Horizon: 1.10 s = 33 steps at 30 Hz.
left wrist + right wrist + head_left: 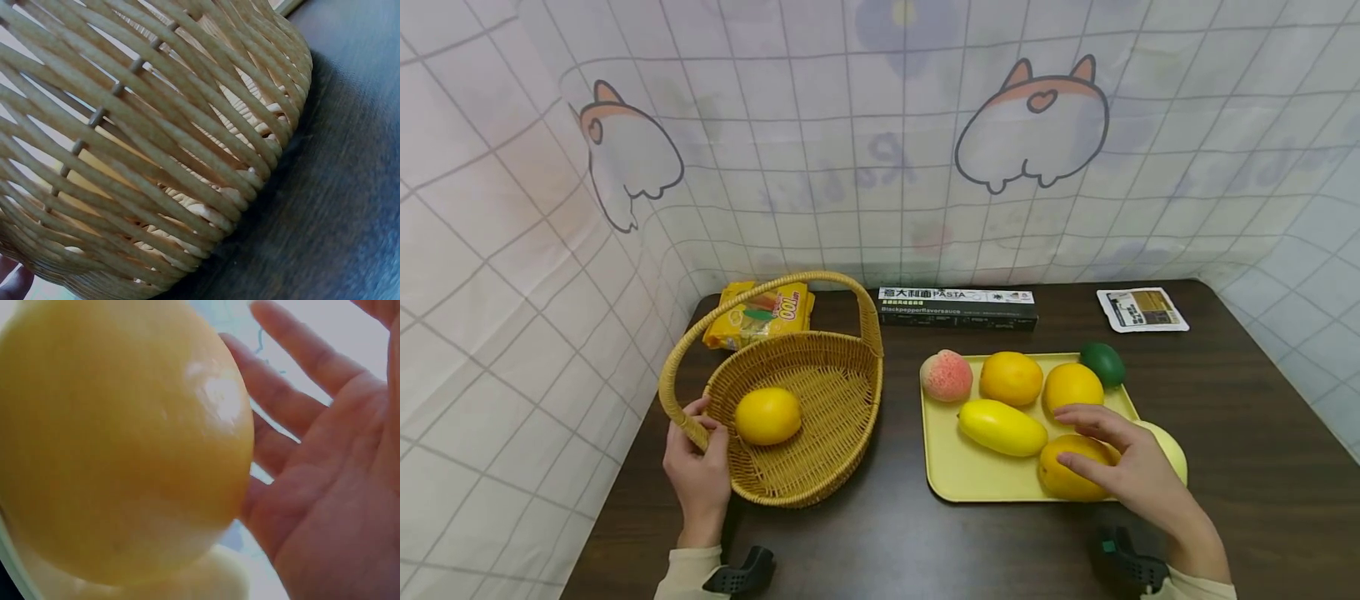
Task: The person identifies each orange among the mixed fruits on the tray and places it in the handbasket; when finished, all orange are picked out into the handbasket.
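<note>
My left hand (702,475) grips the wicker basket (831,400) where its handle meets the left rim. Inside the basket lies a round yellow fruit (767,417). The left wrist view is filled by the basket's woven side (156,137), with a bit of finger (17,284) at the lower left corner. My right hand (1138,467) is over the front right of the yellow tray (977,483), thumb and fingers spread above an orange-yellow fruit (1067,477). In the right wrist view that fruit (125,444) looks large and glossy beside the uncurled fingers (294,350).
On the tray are a peach (947,376), a long yellow fruit (1002,427), two more orange-yellow fruits (1011,378), a green fruit (1102,364) and a pale one (1168,450). Behind stand a yellow packet (775,312), a pasta box (957,309) and a flat white packet (1142,310).
</note>
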Each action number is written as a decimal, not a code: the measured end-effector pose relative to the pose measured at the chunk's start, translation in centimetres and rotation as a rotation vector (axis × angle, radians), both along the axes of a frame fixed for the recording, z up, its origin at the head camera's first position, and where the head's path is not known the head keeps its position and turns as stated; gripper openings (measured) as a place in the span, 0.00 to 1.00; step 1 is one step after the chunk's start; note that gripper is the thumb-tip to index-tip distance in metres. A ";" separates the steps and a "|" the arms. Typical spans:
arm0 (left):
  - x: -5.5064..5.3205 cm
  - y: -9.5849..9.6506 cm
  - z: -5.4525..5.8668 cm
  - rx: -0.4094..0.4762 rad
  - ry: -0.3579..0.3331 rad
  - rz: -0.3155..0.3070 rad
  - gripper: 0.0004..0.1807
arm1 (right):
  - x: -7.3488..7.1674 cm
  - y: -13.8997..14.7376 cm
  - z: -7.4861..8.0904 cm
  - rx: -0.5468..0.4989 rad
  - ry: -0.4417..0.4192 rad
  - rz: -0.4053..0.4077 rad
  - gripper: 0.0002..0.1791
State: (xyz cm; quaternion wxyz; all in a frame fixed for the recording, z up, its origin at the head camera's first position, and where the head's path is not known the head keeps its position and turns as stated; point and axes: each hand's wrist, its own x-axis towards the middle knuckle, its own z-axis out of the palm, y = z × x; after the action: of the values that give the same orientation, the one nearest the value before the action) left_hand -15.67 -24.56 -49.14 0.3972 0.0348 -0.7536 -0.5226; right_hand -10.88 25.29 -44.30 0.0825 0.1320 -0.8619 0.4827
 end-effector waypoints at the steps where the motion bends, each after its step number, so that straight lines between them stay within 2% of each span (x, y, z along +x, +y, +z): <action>1: -0.1 -0.1 -0.2 0.000 -0.001 0.002 0.04 | 0.1 0.2 0.0 0.024 -0.023 0.001 0.23; 4: -0.1 -0.2 -0.4 0.002 -0.005 -0.003 0.04 | 0.2 0.7 -0.1 0.063 -0.071 0.012 0.25; 13: 0.0 -0.2 -0.2 -0.004 -0.012 -0.011 0.04 | 0.7 2.6 -0.2 0.076 -0.180 0.124 0.33; 23: -0.1 -0.3 -0.2 0.013 -0.001 -0.010 0.04 | 0.0 1.5 -0.7 0.063 -0.233 0.155 0.31; 27: 0.0 -0.2 -0.2 0.028 -0.004 -0.004 0.04 | -0.2 1.1 -0.8 0.097 -0.272 0.155 0.31; 30: 0.2 0.3 0.4 0.035 -0.001 0.000 0.06 | -0.3 1.0 -1.0 0.150 -0.287 0.163 0.34; 33: 0.6 1.0 1.5 0.031 0.007 -0.003 0.06 | -0.3 1.0 -1.3 0.193 -0.284 0.176 0.37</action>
State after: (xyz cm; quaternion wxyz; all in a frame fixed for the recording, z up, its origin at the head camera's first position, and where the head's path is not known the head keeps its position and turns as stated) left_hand -15.02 -23.60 -47.67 0.3985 0.0377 -0.7442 -0.5348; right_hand -11.19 26.30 -45.58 -0.0956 0.1445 -0.8923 0.4169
